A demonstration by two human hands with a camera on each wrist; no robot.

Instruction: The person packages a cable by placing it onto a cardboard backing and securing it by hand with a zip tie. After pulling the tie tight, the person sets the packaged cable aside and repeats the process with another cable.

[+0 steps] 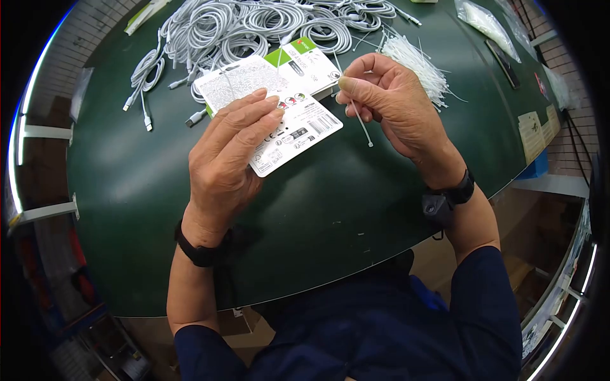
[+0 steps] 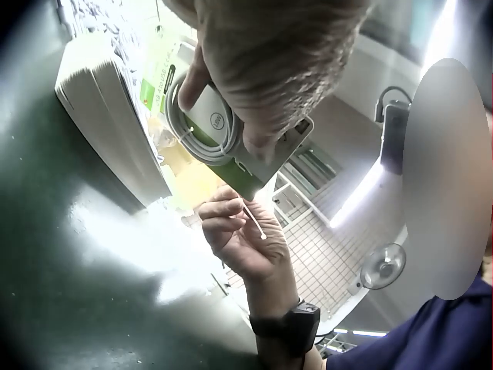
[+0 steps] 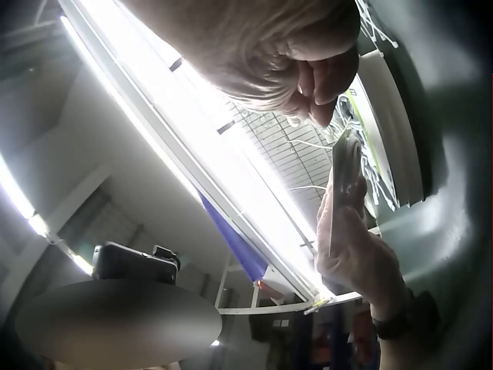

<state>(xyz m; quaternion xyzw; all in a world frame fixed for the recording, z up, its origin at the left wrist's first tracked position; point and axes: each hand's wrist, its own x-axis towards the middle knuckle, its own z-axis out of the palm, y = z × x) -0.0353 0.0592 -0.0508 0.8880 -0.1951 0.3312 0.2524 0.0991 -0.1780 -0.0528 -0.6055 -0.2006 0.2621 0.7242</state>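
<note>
My left hand grips a white printed packaging card, its barcode side facing up. In the left wrist view a coiled light grey cable lies against the card's other face, under the thumb and fingers. The right hand, just right of the card, pinches a thin white cable tie between thumb and fingers, its head end hanging down. Another thin strand crosses the upper part of the card. Right behind the held card sits a stack of green and white cards.
A heap of coiled grey USB cables covers the table's far side. A pile of loose white cable ties lies beyond the right hand. Farther right are a plastic bag of ties and a dark flat object. The green table has a curved near edge.
</note>
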